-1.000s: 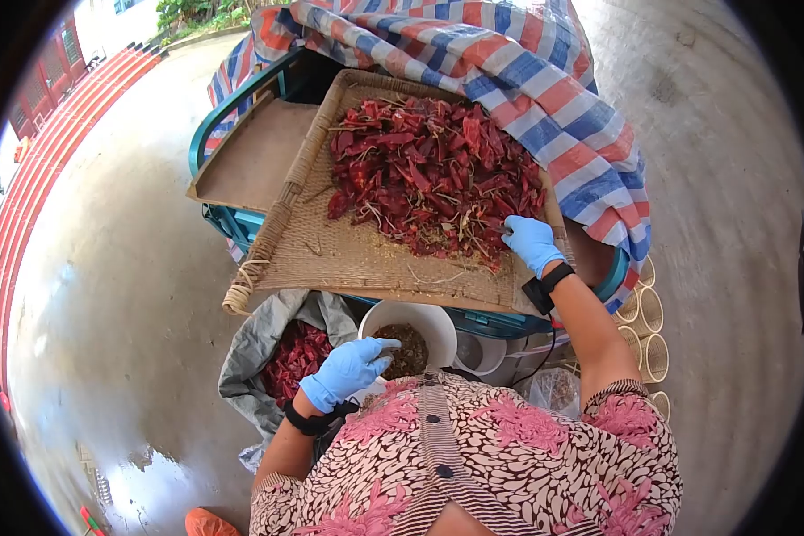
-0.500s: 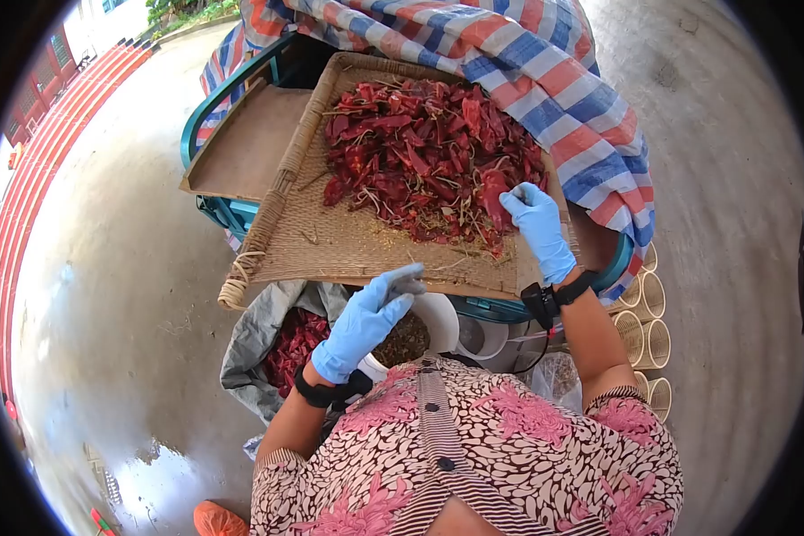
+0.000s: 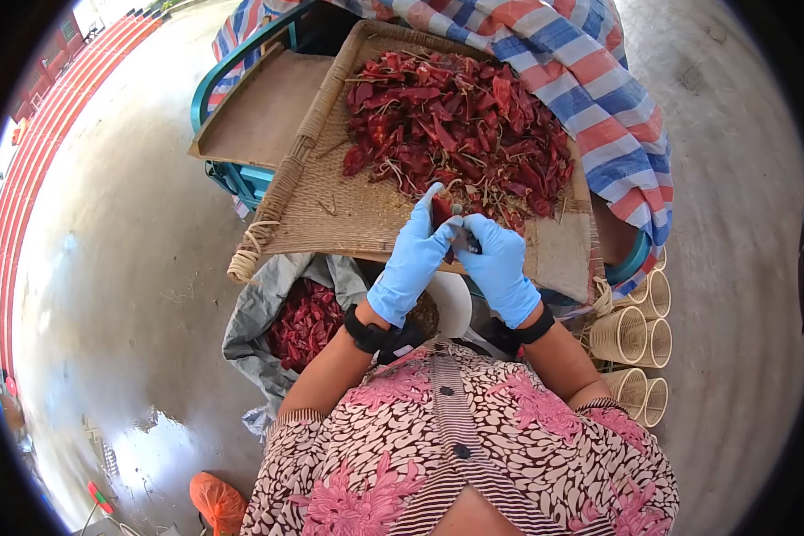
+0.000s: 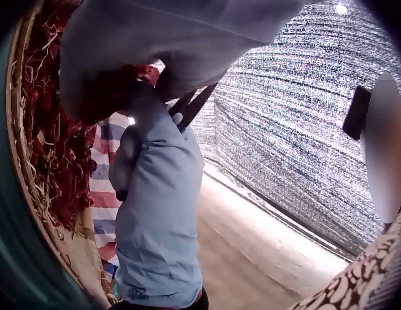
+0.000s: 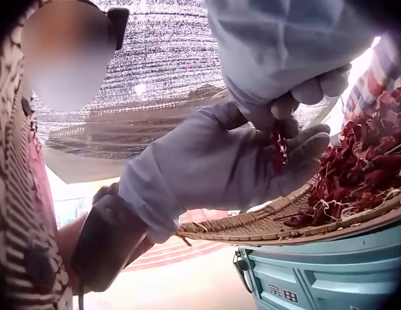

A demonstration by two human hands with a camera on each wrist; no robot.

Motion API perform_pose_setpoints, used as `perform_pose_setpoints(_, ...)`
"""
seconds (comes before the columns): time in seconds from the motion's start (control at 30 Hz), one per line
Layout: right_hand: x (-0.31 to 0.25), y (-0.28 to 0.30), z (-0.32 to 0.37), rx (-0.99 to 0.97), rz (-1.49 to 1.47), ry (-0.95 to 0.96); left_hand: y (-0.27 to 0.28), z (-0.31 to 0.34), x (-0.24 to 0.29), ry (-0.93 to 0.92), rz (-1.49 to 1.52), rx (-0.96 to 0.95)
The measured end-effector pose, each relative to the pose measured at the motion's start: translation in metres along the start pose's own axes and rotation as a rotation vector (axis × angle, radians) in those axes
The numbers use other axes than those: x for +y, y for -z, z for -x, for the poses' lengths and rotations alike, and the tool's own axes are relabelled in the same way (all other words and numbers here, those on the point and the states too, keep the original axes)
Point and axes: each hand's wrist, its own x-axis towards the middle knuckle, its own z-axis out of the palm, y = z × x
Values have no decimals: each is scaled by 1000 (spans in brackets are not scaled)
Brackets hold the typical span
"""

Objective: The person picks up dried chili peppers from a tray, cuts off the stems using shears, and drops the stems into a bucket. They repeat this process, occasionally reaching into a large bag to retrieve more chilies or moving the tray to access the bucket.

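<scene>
Both blue-gloved hands meet above the near edge of the woven tray (image 3: pixel 339 234). My left hand (image 3: pixel 415 259) (image 5: pixel 207 161) holds a red dried pepper (image 3: pixel 441 211) (image 5: pixel 279 152) between thumb and fingers. Close beside it, my right hand (image 3: pixel 502 270) (image 4: pixel 163 206) grips a dark tool (image 3: pixel 464 238), whose narrow pointed blades (image 4: pixel 199 103) show in the left wrist view. A heap of red peppers (image 3: pixel 460 116) with pale stems covers the tray's far part. The gloves partly hide the pepper and the tool.
Below the tray are a grey sack (image 3: pixel 246 332) of red pieces and a white bucket (image 3: pixel 453 304). Woven cylinders (image 3: pixel 618 335) stand at the right. Striped sheeting (image 3: pixel 590 98) drapes over the teal cart (image 3: pixel 207 94).
My left hand has risen from over the bucket to the tray's front. My right hand has moved left from the heap's right side, and the hands now meet at a pepper.
</scene>
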Motion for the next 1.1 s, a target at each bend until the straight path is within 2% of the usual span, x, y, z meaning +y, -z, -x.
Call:
perform_pose_setpoints(0.07, -3, 1, 2, -63, -88, 125, 1, 4, 12, 103, 108, -10)
perform_pose_setpoints(0.17, 3, -3, 6, -114, -175, 180, 4, 9, 17, 166, 271, 8)
perform_pose_setpoints(0.27, -5, 14, 7, -181, -260, -135, 14, 12, 2, 26, 7, -23)
perform_pose_setpoints(0.3, -7, 16, 3, -151, -283, -143, 10, 18, 12, 65, -103, 58)
perform_pose_setpoints(0.4, -12, 13, -9, -185, -138, -86, 11, 27, -5, -442, -642, 133)
perform_pose_setpoints(0.43, -13, 13, -11, -179, -89, -55, 7, 34, 0, -476, -751, 129)
perform_pose_setpoints(0.53, -5, 3, -13, -319, -22, -36, 15, 43, -2, -347, -814, 27)
perform_pose_setpoints(0.63, -16, -1, -9, -421, -818, -453, 17, 51, -7, -573, -784, 124)
perform_pose_setpoints(0.73, -37, 12, -12, -468, -984, -877, 21, 60, 3, -179, -289, -30)
perform_pose_setpoints(0.87, -34, 7, -1, -645, -1563, -887, 31, 68, 29, 108, 136, -144)
perform_pose_setpoints(0.93, -35, -2, 8, -709, -1764, -878, 38, 72, 30, 138, 225, -198)
perform_pose_setpoints(1.0, -37, -12, 17, -728, -1919, -876, 47, 76, 32, 164, 285, -257)
perform_pose_setpoints(1.03, -39, -14, 20, -735, -1996, -874, 47, 78, 25, 191, 392, -208)
perform_pose_setpoints(1.1, -42, -14, 20, -736, -1897, -917, 49, 78, 24, 185, 386, -205)
